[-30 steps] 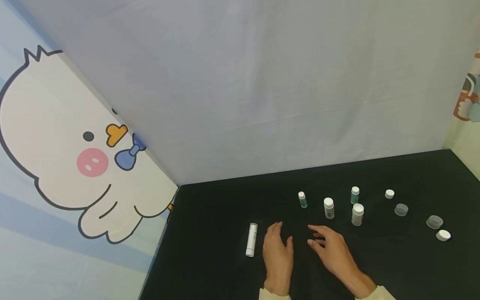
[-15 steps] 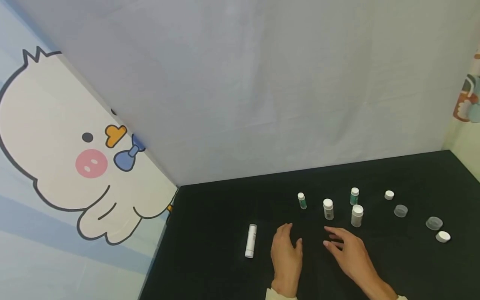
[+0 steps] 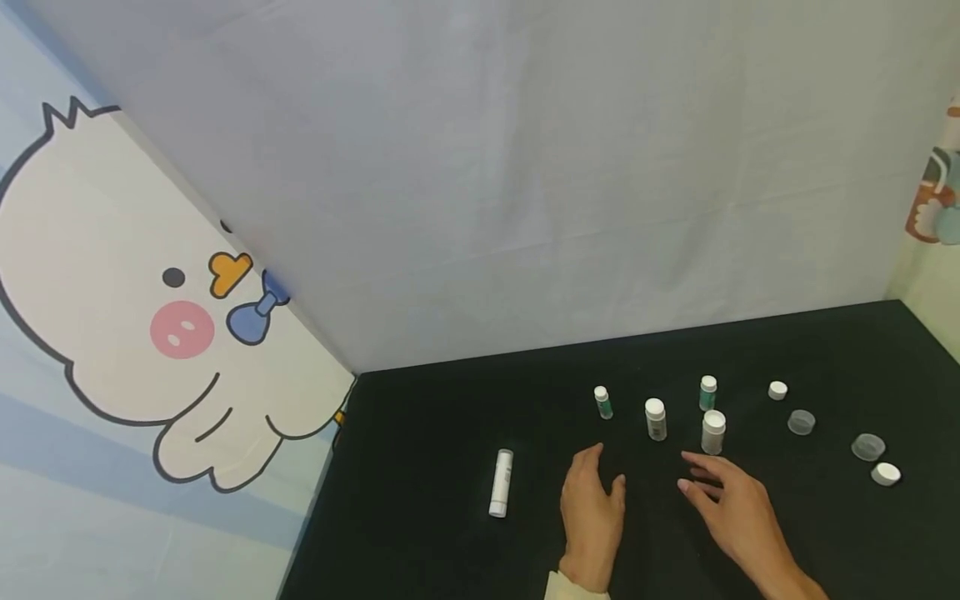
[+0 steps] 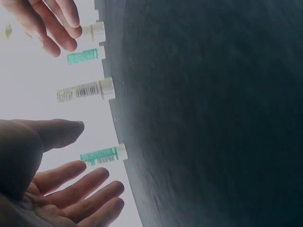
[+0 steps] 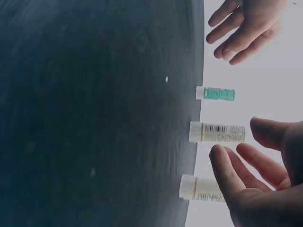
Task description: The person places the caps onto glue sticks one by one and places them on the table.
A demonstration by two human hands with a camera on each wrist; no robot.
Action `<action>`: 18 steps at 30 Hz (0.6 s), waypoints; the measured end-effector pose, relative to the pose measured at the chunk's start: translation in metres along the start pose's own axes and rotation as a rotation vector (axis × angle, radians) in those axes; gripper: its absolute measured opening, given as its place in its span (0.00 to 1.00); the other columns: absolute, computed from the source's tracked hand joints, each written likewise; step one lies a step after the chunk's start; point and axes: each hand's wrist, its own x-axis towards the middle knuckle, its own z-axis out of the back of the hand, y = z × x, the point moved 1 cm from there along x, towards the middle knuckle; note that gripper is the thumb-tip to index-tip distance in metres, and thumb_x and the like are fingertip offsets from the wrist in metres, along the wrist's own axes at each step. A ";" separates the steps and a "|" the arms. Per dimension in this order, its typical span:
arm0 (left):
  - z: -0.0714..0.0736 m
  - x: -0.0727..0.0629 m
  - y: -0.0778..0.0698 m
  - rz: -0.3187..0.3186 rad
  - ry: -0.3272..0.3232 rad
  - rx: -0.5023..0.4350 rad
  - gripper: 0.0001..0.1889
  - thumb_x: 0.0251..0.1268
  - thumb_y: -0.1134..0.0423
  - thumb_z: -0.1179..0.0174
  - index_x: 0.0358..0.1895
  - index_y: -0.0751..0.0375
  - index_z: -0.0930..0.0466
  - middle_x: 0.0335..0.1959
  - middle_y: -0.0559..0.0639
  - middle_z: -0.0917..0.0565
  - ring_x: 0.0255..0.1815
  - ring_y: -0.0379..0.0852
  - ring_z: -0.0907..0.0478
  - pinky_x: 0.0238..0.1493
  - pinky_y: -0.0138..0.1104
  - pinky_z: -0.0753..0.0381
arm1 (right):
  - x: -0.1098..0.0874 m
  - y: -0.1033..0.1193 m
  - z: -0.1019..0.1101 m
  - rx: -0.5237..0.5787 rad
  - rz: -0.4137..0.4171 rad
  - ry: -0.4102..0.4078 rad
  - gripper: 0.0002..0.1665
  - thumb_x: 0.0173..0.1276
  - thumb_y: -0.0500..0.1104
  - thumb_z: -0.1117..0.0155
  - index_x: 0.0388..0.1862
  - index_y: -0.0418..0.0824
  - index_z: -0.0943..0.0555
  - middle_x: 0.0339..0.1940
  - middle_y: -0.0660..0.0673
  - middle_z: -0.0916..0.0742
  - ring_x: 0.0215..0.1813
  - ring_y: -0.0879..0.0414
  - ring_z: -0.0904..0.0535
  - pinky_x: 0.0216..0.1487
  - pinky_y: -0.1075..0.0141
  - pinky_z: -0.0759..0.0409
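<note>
My left hand (image 3: 592, 517) hovers over the black table, fingers loosely spread and holding nothing. Ahead of it stands a small green-labelled bottle (image 3: 603, 403) with a white cap, which the left wrist view shows beyond the fingertips. To the right, my right hand (image 3: 742, 517) is likewise relaxed and holds nothing, thumb apart from the fingers. Just beyond its fingertips stands a white-capped bottle (image 3: 713, 432). A similar bottle with a barcode label (image 5: 222, 133) stands between the hands, farther back. Behind them is another green-labelled bottle (image 3: 708, 393).
A white tube (image 3: 501, 483) lies left of the left hand. Toward the right side are a white cap (image 3: 777, 390), a clear shallow cup (image 3: 801, 422), a second clear cup (image 3: 868, 447) and another white cap (image 3: 886, 474). A pale cloth wall (image 3: 570, 167) rises behind the table.
Both hands have moved to the right over the table, the right one farther, so the gap between them has widened. The bottles, caps, cups and tube stay where they were.
</note>
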 end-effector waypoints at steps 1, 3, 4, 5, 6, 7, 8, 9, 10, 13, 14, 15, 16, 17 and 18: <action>-0.001 0.000 -0.001 0.001 0.004 -0.001 0.24 0.53 0.70 0.20 0.56 0.62 0.13 0.52 0.53 0.11 0.52 0.53 0.12 0.51 0.47 0.14 | 0.000 -0.001 0.001 -0.001 0.008 -0.013 0.22 0.66 0.29 0.25 0.58 0.26 0.16 0.55 0.26 0.14 0.51 0.33 0.12 0.45 0.53 0.12; -0.003 0.000 -0.003 0.002 0.012 -0.008 0.24 0.53 0.70 0.20 0.56 0.61 0.14 0.53 0.53 0.11 0.53 0.53 0.12 0.51 0.47 0.14 | -0.001 -0.004 0.003 -0.004 0.027 -0.045 0.21 0.64 0.29 0.25 0.56 0.26 0.16 0.53 0.27 0.13 0.50 0.33 0.12 0.44 0.53 0.12; -0.004 0.000 -0.004 0.002 0.014 -0.011 0.24 0.53 0.70 0.20 0.56 0.61 0.14 0.53 0.53 0.11 0.53 0.53 0.12 0.52 0.47 0.14 | -0.001 -0.005 0.004 -0.013 0.033 -0.059 0.21 0.64 0.29 0.24 0.56 0.26 0.15 0.52 0.28 0.13 0.49 0.33 0.12 0.43 0.53 0.12; -0.005 0.000 -0.005 0.009 0.022 -0.018 0.24 0.54 0.70 0.21 0.57 0.61 0.14 0.53 0.53 0.11 0.53 0.52 0.12 0.52 0.47 0.14 | -0.002 -0.006 0.005 -0.021 0.037 -0.071 0.21 0.63 0.29 0.24 0.55 0.26 0.15 0.52 0.28 0.12 0.49 0.33 0.12 0.43 0.54 0.12; -0.006 0.000 -0.006 0.015 0.030 -0.024 0.24 0.54 0.70 0.21 0.57 0.61 0.14 0.53 0.53 0.12 0.54 0.52 0.12 0.53 0.47 0.14 | -0.002 -0.007 0.007 -0.017 0.039 -0.077 0.20 0.63 0.29 0.24 0.55 0.26 0.15 0.52 0.28 0.12 0.49 0.33 0.12 0.42 0.54 0.12; -0.007 0.000 -0.007 0.020 0.037 -0.029 0.25 0.54 0.70 0.21 0.57 0.61 0.14 0.54 0.52 0.12 0.54 0.52 0.12 0.53 0.47 0.14 | -0.002 -0.007 0.008 -0.019 0.043 -0.088 0.20 0.63 0.29 0.24 0.54 0.26 0.15 0.51 0.28 0.12 0.48 0.33 0.12 0.42 0.54 0.12; -0.008 -0.001 -0.007 0.025 0.044 -0.034 0.25 0.55 0.70 0.21 0.58 0.61 0.14 0.54 0.52 0.12 0.55 0.52 0.12 0.53 0.47 0.14 | -0.002 -0.008 0.010 -0.021 0.042 -0.096 0.20 0.63 0.29 0.23 0.53 0.26 0.14 0.51 0.29 0.12 0.48 0.33 0.12 0.42 0.55 0.12; -0.009 -0.001 -0.008 0.028 0.049 -0.038 0.25 0.55 0.70 0.21 0.58 0.61 0.14 0.54 0.52 0.12 0.55 0.52 0.12 0.54 0.47 0.14 | -0.002 -0.008 0.012 -0.029 0.039 -0.101 0.19 0.63 0.29 0.23 0.53 0.27 0.14 0.51 0.29 0.12 0.48 0.34 0.12 0.41 0.58 0.12; -0.010 -0.001 -0.008 0.031 0.055 -0.040 0.25 0.55 0.70 0.21 0.58 0.61 0.14 0.55 0.52 0.12 0.55 0.52 0.13 0.54 0.46 0.14 | -0.002 -0.009 0.014 -0.031 0.039 -0.106 0.19 0.62 0.29 0.23 0.53 0.26 0.14 0.50 0.29 0.12 0.48 0.34 0.12 0.40 0.59 0.12; -0.013 -0.001 -0.010 0.027 0.059 -0.045 0.25 0.55 0.70 0.21 0.58 0.62 0.14 0.54 0.52 0.12 0.55 0.52 0.12 0.54 0.46 0.14 | -0.002 -0.011 0.021 -0.042 0.029 -0.110 0.19 0.63 0.29 0.24 0.53 0.26 0.15 0.50 0.29 0.11 0.47 0.34 0.11 0.39 0.65 0.13; -0.014 -0.001 -0.011 0.025 0.059 -0.046 0.25 0.55 0.70 0.21 0.58 0.62 0.14 0.54 0.53 0.12 0.55 0.52 0.12 0.54 0.46 0.14 | -0.001 -0.012 0.023 -0.049 0.022 -0.106 0.19 0.63 0.29 0.24 0.53 0.26 0.15 0.50 0.29 0.11 0.47 0.34 0.11 0.38 0.66 0.13; -0.014 0.000 -0.012 0.023 0.059 -0.048 0.25 0.55 0.69 0.21 0.58 0.62 0.14 0.54 0.53 0.12 0.55 0.52 0.12 0.54 0.46 0.14 | -0.001 -0.013 0.026 -0.056 0.017 -0.103 0.19 0.63 0.29 0.24 0.53 0.25 0.15 0.50 0.29 0.11 0.47 0.34 0.11 0.38 0.67 0.13; -0.014 0.000 -0.012 0.023 0.060 -0.050 0.25 0.55 0.69 0.21 0.59 0.62 0.14 0.54 0.53 0.12 0.55 0.52 0.12 0.54 0.46 0.14 | 0.000 -0.014 0.028 -0.058 0.015 -0.102 0.19 0.64 0.29 0.25 0.53 0.25 0.15 0.49 0.28 0.11 0.46 0.34 0.11 0.37 0.67 0.13; -0.014 0.001 -0.013 0.024 0.061 -0.054 0.25 0.55 0.69 0.21 0.59 0.62 0.14 0.54 0.53 0.12 0.55 0.52 0.12 0.54 0.46 0.14 | 0.001 -0.015 0.031 -0.067 0.011 -0.101 0.19 0.64 0.29 0.25 0.53 0.25 0.15 0.49 0.28 0.11 0.46 0.34 0.11 0.37 0.68 0.14; -0.014 0.001 -0.014 0.023 0.063 -0.056 0.25 0.55 0.69 0.22 0.59 0.62 0.15 0.54 0.53 0.12 0.55 0.52 0.12 0.54 0.46 0.14 | 0.002 -0.017 0.034 -0.073 0.010 -0.102 0.18 0.64 0.29 0.25 0.53 0.25 0.15 0.48 0.28 0.11 0.46 0.34 0.11 0.36 0.70 0.15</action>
